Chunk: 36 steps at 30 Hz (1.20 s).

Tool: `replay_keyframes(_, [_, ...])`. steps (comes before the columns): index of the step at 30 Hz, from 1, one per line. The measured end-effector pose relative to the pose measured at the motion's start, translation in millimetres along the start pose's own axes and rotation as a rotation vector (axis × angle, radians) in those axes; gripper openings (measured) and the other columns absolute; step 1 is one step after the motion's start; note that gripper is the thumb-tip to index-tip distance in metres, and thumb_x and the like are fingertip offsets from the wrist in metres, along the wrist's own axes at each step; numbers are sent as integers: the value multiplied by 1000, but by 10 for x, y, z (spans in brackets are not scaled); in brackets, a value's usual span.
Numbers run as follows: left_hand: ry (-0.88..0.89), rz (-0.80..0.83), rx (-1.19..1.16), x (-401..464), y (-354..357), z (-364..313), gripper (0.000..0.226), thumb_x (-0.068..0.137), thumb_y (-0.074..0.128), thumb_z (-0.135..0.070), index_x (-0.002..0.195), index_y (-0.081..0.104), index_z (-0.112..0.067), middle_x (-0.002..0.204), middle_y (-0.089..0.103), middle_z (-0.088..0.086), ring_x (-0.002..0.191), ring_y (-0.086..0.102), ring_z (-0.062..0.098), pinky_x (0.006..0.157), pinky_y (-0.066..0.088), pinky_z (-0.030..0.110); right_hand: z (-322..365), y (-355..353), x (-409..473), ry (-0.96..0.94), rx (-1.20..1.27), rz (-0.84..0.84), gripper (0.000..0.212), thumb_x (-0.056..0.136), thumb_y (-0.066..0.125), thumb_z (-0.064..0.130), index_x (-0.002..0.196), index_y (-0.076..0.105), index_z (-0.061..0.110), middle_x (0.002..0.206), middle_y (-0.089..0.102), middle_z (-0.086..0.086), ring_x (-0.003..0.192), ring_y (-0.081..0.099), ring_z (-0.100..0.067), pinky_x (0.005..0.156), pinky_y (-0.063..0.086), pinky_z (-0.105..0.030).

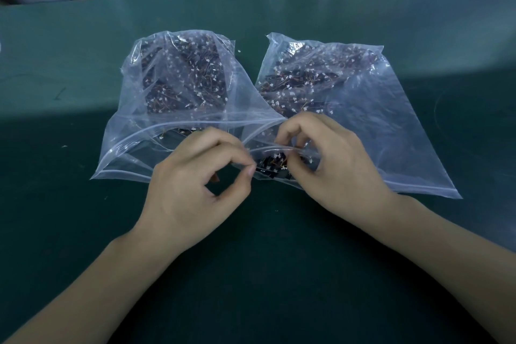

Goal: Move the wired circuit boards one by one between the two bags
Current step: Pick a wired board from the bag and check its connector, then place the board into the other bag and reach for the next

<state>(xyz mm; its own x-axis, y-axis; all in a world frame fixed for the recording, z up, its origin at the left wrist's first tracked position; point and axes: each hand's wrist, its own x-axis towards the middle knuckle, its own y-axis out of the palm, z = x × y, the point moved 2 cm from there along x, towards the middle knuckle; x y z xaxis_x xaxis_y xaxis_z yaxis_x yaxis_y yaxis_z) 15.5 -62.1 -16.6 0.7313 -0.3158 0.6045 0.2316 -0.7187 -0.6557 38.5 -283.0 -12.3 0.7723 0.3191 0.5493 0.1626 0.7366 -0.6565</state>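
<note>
Wired circuit boards, small dark plates carrying thin orange leads and white connector plugs, lie in heaps inside two clear zip-top bags; a few sit just inside the mouth of the right bag, where both hands meet. The right hand curls its fingers into that mouth, apparently pinching the film and perhaps a board, though which cannot be told; the left hand pinches the same bag's lip between thumb and forefinger. The step in hand appears to be opening the mouth to extract one board. The next move calls for freeing a single board from tangled leads and carrying it to the left bag. The film is thin, crinkled and glossy; the worktop is matte dark green.
</note>
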Motion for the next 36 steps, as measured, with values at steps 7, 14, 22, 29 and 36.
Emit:
replay_keyframes(7, [27,-62,163,28,82,16,7,96,81,-24,89,80,-23,112,67,-12,99,62,11,63,54,42,8,-2,2,-4,49,-25,29,83,69,-6,99,65,18,92,61,15,86,60,-15,76,50,-38])
replay_keyframes(14, [140,108,408,77,160,50,7,95,80,-24,95,84,-30,117,68,-5,92,55,20,69,39,30,10,18,-1,5,53,-13,29,83,69,-3,98,64,21,93,61,16,85,60,-16,75,51,-37])
replay_keyframes(22, [-150,16,84,61,-37,123,16,98,59,-28,83,64,-23,87,58,-14,84,57,12,71,43,31,10,1,-11,18,55,-3,32,84,70,-2,100,64,24,94,61,20,88,62,-15,79,51,-31])
replay_keyframes(29, [-97,44,488,90,-182,260,25,100,60,-33,85,76,-22,85,66,-11,90,57,22,88,41,39,12,0,-7,18,54,-11,30,84,71,-1,99,64,24,93,61,19,88,62,-15,79,52,-35])
replay_keyframes(36, [-247,194,563,45,-214,392,33,95,75,-35,127,78,-26,118,76,-5,116,65,31,102,48,51,7,8,-16,18,56,-8,28,84,70,-1,99,66,23,94,62,19,89,61,-15,80,53,-39])
